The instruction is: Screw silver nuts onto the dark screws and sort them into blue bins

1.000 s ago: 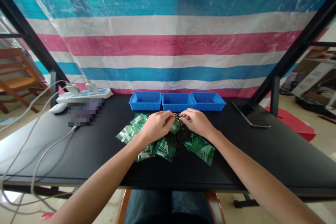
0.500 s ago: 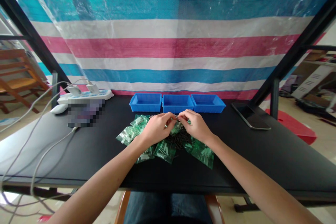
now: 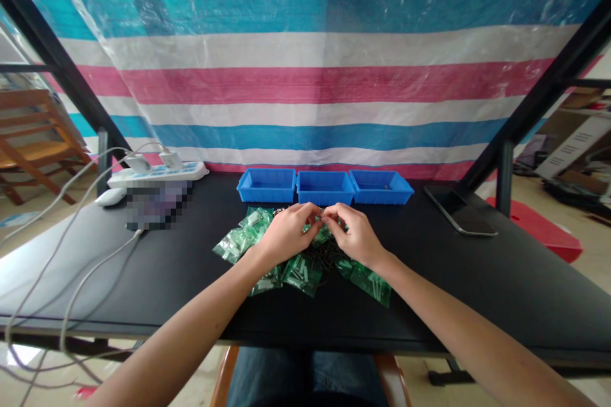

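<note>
In the head view my left hand (image 3: pixel 290 229) and my right hand (image 3: pixel 357 233) meet fingertip to fingertip, both closed in a pinch. A tiny piece seems to be between them, too small to name. Beneath my hands lies a pile of small dark screw-like pieces (image 3: pixel 326 258), partly hidden. Green plastic bags (image 3: pixel 241 238) of small parts lie left of the pile, with another green bag (image 3: pixel 302 273) in front and one more bag (image 3: pixel 370 281) under my right wrist.
Behind my hands stand a left blue bin (image 3: pixel 266 194), a middle blue bin (image 3: pixel 325 197) and a right blue bin (image 3: pixel 382 196) with a tiny piece inside. A phone (image 3: pixel 461 211) lies at right. At left are a power strip (image 3: pixel 160 173), a white mouse (image 3: pixel 111 197) and loose cables.
My fingertips have drawn slightly closer together over the pile. A tiny piece now shows in the right blue bin. The whole view has shifted slightly.
</note>
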